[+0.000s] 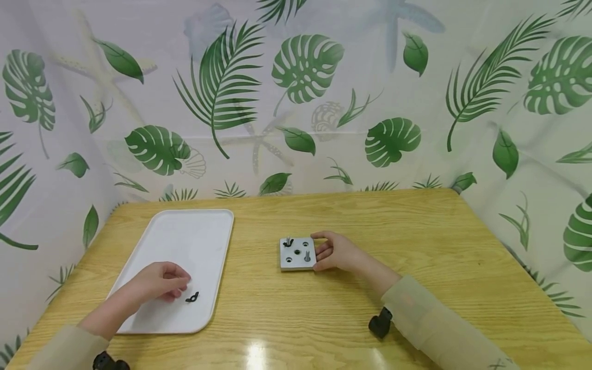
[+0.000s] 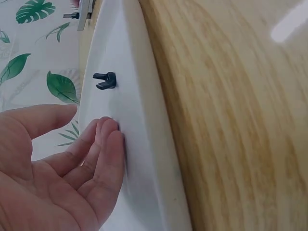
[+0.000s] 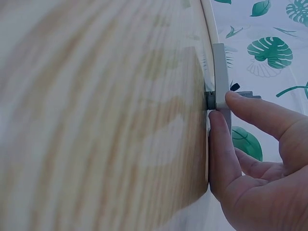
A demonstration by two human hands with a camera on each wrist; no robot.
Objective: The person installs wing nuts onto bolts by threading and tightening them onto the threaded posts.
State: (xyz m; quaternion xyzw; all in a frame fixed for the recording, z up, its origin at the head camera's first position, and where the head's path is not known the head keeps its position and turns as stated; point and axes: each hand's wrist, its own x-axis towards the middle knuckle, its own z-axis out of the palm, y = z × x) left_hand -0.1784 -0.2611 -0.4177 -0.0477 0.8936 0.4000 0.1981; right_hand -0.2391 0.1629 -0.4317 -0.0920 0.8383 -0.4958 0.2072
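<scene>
Wooden table (image 1: 379,226), white tray (image 1: 189,231) at left. Left hand (image 1: 159,281) above the tray, fingers gently bent, empty. Right hand (image 1: 337,252) pinching the right edge of a level, squarish plate (image 1: 298,260), mid-table; bolts (image 1: 307,255) point upward. Wing nut (image 1: 192,297) on tray, long axis slanting near-left to far-right.

Grey plate (image 1: 297,261) has two upright bolts (image 1: 307,256); black wingnut (image 1: 192,297) lies on tray (image 1: 199,236).

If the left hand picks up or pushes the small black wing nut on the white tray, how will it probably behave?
The black wing nut is likely stiff, as its wings look hard-edged. It seems light, being small beside the left hand. Pushed, it may slide on the smooth-looking white tray, though its protruding wings should discourage rolling.
</scene>
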